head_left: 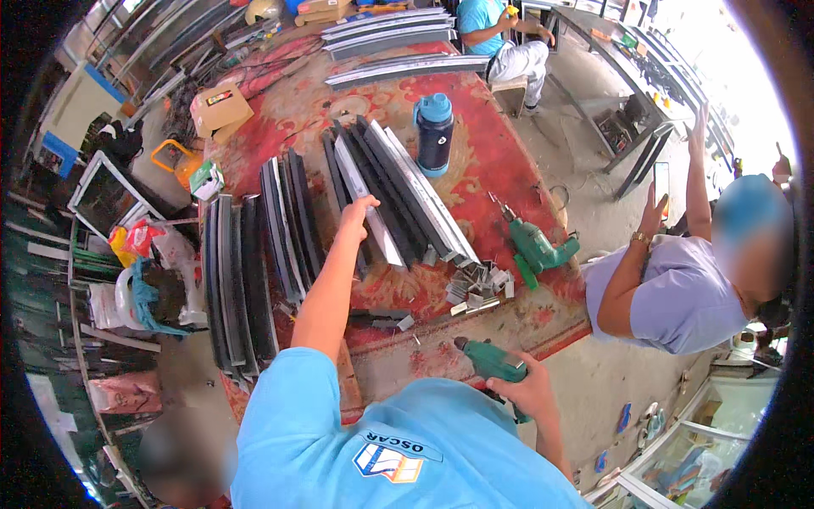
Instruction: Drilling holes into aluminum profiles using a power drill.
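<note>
My left arm stretches over the table, and my left hand (359,214) is closed on a pale metal profile (386,242), one of several long strips lying side by side. My right hand (532,388) grips a green power drill (492,360) by its handle at the table's near edge, its nose pointing left. Beyond it, a second green drill (534,243) with a bit fitted lies on its side. Small cut metal brackets (482,284) lie in a loose pile near the strips' ends. More dark profiles (240,280) are grouped to the left.
A blue bottle (434,136) stands upright behind the strips on the red patterned table cover (483,182). More profiles (390,34) and a cardboard box (220,109) lie farther off. To the right, a person in a lilac shirt (670,293) holds a phone; another person (500,42) sits behind.
</note>
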The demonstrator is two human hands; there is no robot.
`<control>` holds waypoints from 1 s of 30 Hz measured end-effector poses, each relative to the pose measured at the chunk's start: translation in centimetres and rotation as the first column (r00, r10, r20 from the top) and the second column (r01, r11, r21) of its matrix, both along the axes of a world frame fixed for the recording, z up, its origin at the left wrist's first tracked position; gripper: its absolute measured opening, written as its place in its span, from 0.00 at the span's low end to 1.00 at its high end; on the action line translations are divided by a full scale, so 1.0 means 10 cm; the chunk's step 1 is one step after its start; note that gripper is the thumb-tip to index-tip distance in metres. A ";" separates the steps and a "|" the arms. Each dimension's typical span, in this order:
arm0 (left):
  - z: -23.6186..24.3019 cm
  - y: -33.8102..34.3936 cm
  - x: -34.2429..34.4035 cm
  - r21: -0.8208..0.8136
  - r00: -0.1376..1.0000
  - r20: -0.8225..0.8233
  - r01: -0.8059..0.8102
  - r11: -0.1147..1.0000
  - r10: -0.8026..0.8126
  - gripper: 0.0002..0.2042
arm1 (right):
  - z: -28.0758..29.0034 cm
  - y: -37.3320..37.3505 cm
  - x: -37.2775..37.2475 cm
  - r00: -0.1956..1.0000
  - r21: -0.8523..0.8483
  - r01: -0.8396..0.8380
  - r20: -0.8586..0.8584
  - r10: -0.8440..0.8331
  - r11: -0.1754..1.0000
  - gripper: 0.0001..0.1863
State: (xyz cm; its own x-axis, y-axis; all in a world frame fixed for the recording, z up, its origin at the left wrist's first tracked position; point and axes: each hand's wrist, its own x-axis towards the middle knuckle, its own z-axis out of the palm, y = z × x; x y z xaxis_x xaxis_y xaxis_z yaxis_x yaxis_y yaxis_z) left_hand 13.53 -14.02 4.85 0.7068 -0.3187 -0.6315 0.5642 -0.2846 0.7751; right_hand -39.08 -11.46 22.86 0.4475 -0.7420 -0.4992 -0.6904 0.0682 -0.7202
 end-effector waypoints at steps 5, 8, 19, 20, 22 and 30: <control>0.56 0.67 -0.61 -0.319 0.987 -0.033 0.140 0.938 -0.158 0.23 | 0.12 0.05 -0.09 0.999 0.024 0.007 0.053 -0.009 1.000 0.36; 0.60 1.25 -0.74 -0.351 0.977 0.005 0.199 0.915 -0.211 0.20 | -0.07 0.07 -0.25 0.994 -0.042 0.000 0.111 0.005 0.999 0.36; 0.93 2.70 -1.83 0.423 0.391 0.700 0.447 0.788 -0.597 0.41 | 0.43 0.08 -0.53 0.983 0.113 0.001 0.182 -0.021 0.994 0.34; 0.93 2.75 -1.98 0.453 0.332 0.688 0.500 0.739 -0.646 0.38 | 0.47 0.09 -0.56 0.983 0.116 -0.019 0.183 -0.003 0.993 0.34; 0.73 2.75 -2.26 0.419 0.284 0.680 0.606 0.676 -0.676 0.34 | 0.63 0.13 -0.61 0.993 0.130 -0.042 0.118 0.027 0.991 0.34; 0.22 2.40 -2.86 0.405 0.204 0.726 0.645 0.648 -0.657 0.30 | 0.74 0.29 -0.84 0.994 0.097 -0.107 0.045 0.103 0.989 0.35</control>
State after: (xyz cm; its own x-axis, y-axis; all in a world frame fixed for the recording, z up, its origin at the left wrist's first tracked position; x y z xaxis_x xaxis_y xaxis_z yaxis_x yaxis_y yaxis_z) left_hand -15.05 9.96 7.08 0.4031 -0.9146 0.0328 -0.6394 -0.2558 0.7250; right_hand -47.51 -8.56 30.27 0.5416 -0.6373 -0.5481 -0.6682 0.0692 -0.7408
